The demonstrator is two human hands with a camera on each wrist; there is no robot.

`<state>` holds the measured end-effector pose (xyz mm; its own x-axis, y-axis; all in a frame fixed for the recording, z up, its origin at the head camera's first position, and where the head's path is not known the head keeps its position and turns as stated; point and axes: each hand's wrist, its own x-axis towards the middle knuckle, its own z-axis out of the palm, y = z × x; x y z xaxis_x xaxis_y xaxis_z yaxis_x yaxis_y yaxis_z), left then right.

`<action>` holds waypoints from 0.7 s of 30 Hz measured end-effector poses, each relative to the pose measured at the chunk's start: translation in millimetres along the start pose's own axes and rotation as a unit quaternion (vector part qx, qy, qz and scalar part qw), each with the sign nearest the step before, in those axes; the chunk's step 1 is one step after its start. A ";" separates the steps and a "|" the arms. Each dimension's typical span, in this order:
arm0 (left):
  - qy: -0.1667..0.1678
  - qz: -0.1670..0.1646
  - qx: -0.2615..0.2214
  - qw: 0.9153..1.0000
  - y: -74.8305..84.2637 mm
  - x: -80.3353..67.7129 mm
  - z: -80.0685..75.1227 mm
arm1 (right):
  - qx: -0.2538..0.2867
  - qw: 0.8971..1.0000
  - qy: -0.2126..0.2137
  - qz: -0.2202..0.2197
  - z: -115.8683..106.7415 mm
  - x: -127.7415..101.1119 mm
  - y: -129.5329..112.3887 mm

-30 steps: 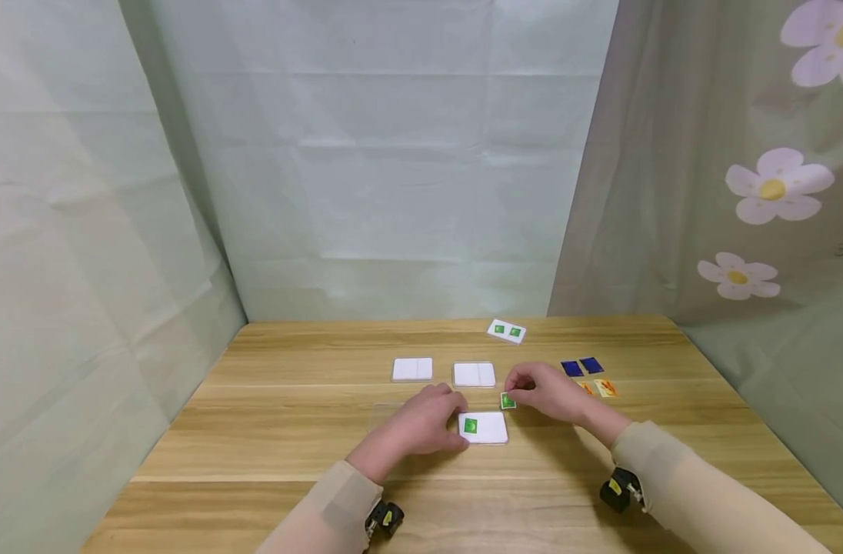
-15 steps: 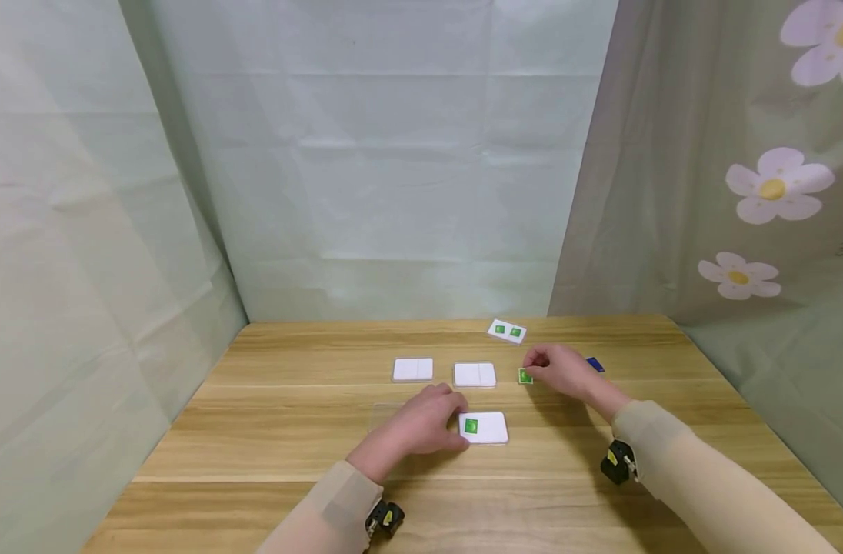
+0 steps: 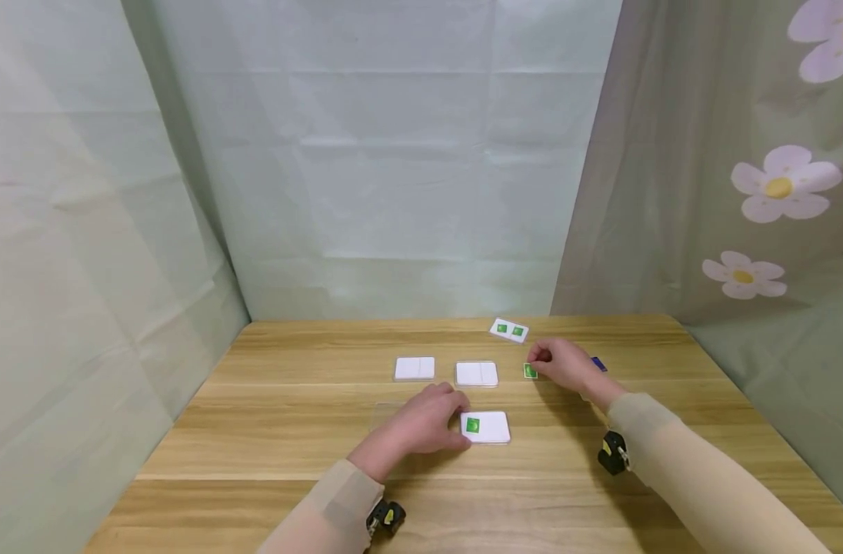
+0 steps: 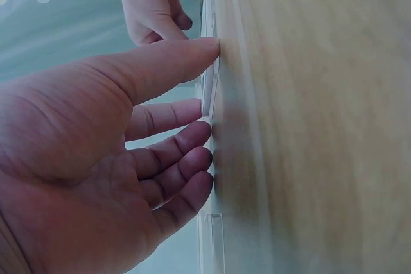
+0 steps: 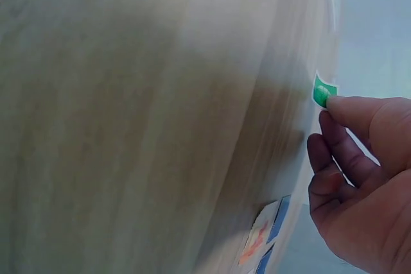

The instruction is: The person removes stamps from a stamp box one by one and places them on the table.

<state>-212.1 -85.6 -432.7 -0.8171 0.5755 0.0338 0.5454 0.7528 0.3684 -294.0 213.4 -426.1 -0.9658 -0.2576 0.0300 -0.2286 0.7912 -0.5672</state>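
My left hand (image 3: 424, 422) holds the left end of a white rectangular card (image 3: 492, 427), thumb at its near edge and index finger at the far edge. A green square picture (image 3: 473, 425) lies on that card's left half. Farther right, my right hand (image 3: 563, 363) pinches a small green paper square with a white border (image 5: 322, 92) between thumb and index finger. It is close above the table; contact cannot be told. Near the right hand lie dark blue squares (image 5: 280, 217) and an orange-patterned square (image 5: 258, 235), mostly hidden by it in the head view.
Two blank white cards (image 3: 414, 368) (image 3: 476, 374) lie beyond the left hand. A card with two green squares (image 3: 509, 331) lies at the wooden table's (image 3: 290, 438) back edge. A clear plastic piece (image 3: 384, 414) sits left of the left hand. Cloth (image 3: 394, 192) hangs behind.
With the green square in its fingers, my right hand has moved away from the held card, back and to the right, now covering most of the blue and orange squares. The left hand stays put.
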 end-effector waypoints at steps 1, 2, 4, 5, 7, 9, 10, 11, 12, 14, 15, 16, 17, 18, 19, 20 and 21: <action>0.000 0.001 0.000 1.000 0.1 0.3 0.1 | 0.000 1.000 0.001 0.004 0.7 0.6 0.8; 0.000 0.002 0.001 1.000 0.2 0.5 0.3 | -0.003 1.000 0.001 0.005 1.3 0.9 1.8; 0.000 0.004 0.003 1.000 0.0 1.0 1.1 | -0.009 1.000 0.003 0.005 2.5 2.1 4.4; -0.001 0.004 0.004 1.000 0.0 1.3 1.6 | -0.011 1.000 0.005 0.004 2.8 2.5 5.7; -0.002 0.005 0.004 1.000 0.0 1.8 2.3 | -0.014 1.000 0.007 0.005 3.5 3.6 8.3; -0.003 0.004 0.003 1.000 0.0 2.1 2.5 | -0.018 1.000 0.008 0.008 4.6 4.8 10.0; -0.003 0.004 0.002 1.000 0.2 2.3 2.5 | -0.022 1.000 0.009 0.009 5.1 5.4 10.6; -0.004 0.004 0.002 1.000 0.2 2.4 2.5 | -0.024 1.000 0.008 0.009 5.5 6.0 10.9; -0.004 0.003 0.002 1.000 0.4 2.5 2.3 | -0.028 1.000 0.009 0.010 6.2 6.8 11.3; -0.004 0.003 0.003 1.000 0.7 2.8 2.1 | -0.036 0.999 0.010 0.012 7.4 8.4 11.6; -0.004 0.003 0.004 1.000 0.9 2.8 1.9 | -0.040 0.999 0.011 0.010 8.1 9.1 11.8; -0.005 0.003 0.005 1.000 1.0 2.8 2.0 | -0.044 0.999 0.011 0.010 8.7 9.7 12.0; -0.005 0.003 0.005 1.000 1.1 2.8 1.9 | -0.047 0.999 0.013 0.009 9.4 10.3 12.1; -0.005 0.003 0.005 1.000 1.2 2.8 1.9 | -0.050 0.999 0.014 0.012 10.1 10.6 12.1; -0.006 0.003 0.005 1.000 1.3 2.8 1.8 | -0.054 0.998 0.015 0.013 10.8 11.0 12.2; -0.006 0.003 0.005 1.000 1.3 2.9 1.8 | -0.058 0.998 0.016 0.014 11.3 11.4 12.3; -0.006 0.004 0.004 1.000 1.3 2.8 1.8 | -0.061 0.998 0.016 0.016 11.9 11.6 12.1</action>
<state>-213.3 -82.4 -433.8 -0.8107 0.5849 0.0257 0.5533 0.7512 0.3599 -306.4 213.3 -442.3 -0.9758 -0.2147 0.0411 -0.2090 0.8611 -0.4635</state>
